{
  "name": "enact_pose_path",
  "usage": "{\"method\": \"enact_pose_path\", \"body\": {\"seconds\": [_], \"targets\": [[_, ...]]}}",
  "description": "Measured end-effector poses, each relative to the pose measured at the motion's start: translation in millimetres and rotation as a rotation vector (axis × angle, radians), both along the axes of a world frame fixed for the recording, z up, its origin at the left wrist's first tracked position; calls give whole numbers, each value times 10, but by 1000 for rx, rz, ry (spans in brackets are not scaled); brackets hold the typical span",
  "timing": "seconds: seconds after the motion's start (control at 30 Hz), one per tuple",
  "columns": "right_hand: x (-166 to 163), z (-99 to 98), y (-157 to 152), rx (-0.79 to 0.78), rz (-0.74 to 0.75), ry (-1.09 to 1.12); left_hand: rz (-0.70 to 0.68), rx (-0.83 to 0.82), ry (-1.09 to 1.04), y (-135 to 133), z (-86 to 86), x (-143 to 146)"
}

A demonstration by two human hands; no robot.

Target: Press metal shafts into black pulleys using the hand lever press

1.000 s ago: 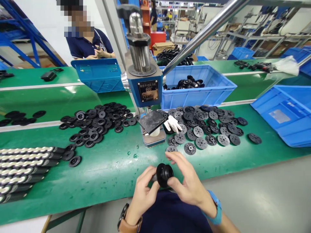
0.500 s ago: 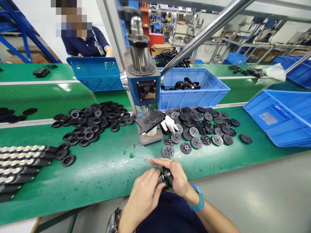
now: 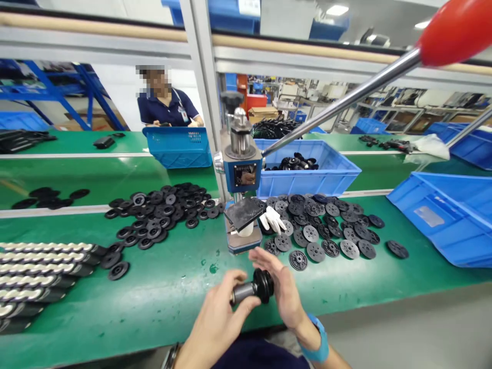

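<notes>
My left hand [image 3: 219, 320] is closed round the grey shaft of a black flanged roller part [image 3: 263, 286], held on its side above the near part of the bench. The part's wide ribbed end points right, toward my right hand [image 3: 283, 289]. That hand is open with fingers stretched out, its palm beside the ribbed end; whether palm and part touch I cannot tell. Beyond my hands stands a blue hand press [image 3: 243, 174], with a black block [image 3: 244, 213] tilted on its base. A white glove [image 3: 272, 220] lies right of it.
Black discs [image 3: 315, 251] spread right of the press, and black rings [image 3: 154, 230] pile up left. Rows of black cylinders with pale tops [image 3: 42, 269] lie at far left. Blue bins [image 3: 307, 179] stand behind. The press lever [image 3: 353, 97] reaches up right. A co-worker [image 3: 165, 107] stands across the bench.
My view has tilted up. The roller part has come into fuller view in my left hand, and my right hand has opened away from it, fingers straight.
</notes>
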State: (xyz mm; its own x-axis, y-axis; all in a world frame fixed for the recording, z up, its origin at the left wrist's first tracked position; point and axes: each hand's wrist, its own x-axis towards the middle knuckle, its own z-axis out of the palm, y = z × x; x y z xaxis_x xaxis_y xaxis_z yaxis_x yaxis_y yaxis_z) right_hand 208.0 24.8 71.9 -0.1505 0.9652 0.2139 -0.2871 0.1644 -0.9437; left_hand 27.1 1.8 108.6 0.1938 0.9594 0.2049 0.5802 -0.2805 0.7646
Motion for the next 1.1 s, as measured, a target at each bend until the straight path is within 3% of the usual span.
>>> {"method": "enact_pose_path", "body": {"seconds": [0.07,0.13,0.27,0.43,0.57,0.67,0.77,0.93,1.1], "targets": [[81,185,159,108,-115,19,146,55,-57,211,256,-73],[176,491,326,240,-249,34,266,153,-94,480,525,-130],[323,1357,575,543,-464,23,314,297,-3,1043,875,-151],[375,2427,727,836,-602,71,253,308,81,1423,859,-56],[356,2963,898,848,-516,153,196,266,-80,1470,758,3],[325,3121,1035,788,-399,226,135,125,-231,1476,709,38],[297,3130,1089,724,-358,276,92,60,-311,1493,673,74],[276,3030,1021,756,-385,266,75,52,-403,1529,627,107],[268,2781,853,872,-444,287,82,57,-428,1546,611,124]]}}
